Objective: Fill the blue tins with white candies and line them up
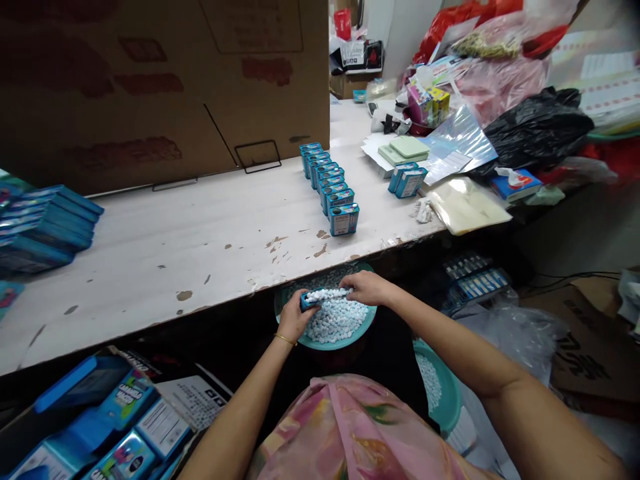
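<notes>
My left hand is closed around a small blue tin, tilted over a green basin on my lap. White pellets, like small mints, fill much of the basin. My right hand is closed at the far end of a narrow scoop-like piece heaped with white pellets. Its other end meets the tin's mouth; fingers and pellets hide most of its shape. Ahead, a row of several blue tins stands on the white table.
A large cardboard box stands at the back left. Stacked blue tins sit at the left. Below is an opened box of blue packages. At right are two tins, bags and a second pellet basin.
</notes>
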Motion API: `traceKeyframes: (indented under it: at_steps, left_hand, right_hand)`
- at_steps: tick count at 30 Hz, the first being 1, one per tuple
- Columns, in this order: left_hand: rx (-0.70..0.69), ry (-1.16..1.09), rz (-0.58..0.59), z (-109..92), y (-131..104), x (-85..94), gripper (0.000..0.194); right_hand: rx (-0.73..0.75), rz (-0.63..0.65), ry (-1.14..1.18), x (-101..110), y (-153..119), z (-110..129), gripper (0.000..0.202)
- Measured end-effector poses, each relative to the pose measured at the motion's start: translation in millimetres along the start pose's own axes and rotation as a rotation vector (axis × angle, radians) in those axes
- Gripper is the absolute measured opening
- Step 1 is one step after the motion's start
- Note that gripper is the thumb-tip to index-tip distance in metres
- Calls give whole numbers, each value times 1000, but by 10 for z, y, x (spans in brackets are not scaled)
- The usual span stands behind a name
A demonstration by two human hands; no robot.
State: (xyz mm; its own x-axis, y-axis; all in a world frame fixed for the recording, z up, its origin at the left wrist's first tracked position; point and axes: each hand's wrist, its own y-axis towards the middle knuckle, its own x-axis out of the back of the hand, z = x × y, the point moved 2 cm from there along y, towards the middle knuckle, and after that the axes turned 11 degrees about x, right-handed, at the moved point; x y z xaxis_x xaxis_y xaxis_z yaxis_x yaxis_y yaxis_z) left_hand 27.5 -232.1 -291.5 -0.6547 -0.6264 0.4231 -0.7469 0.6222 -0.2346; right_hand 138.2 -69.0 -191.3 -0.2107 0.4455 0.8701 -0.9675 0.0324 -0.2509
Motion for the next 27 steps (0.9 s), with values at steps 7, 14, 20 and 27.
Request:
traceKeyframes:
  at_steps: [7, 14, 20, 27]
  left_hand:
    - [-7, -17, 7, -27, -34, 13, 37]
    - [-39, 7, 19, -34, -22, -4, 37]
    - [24, -130, -16, 37, -33, 146, 41]
    - [434, -748, 78, 348, -14, 117, 42]
  right_hand:
    - [15, 129, -316, 171, 130, 365, 27]
    - [56, 84, -315, 215, 244, 630, 27]
    - [3, 63, -342, 208, 4, 253, 24]
    - [-200, 104, -322, -591, -199, -504, 25]
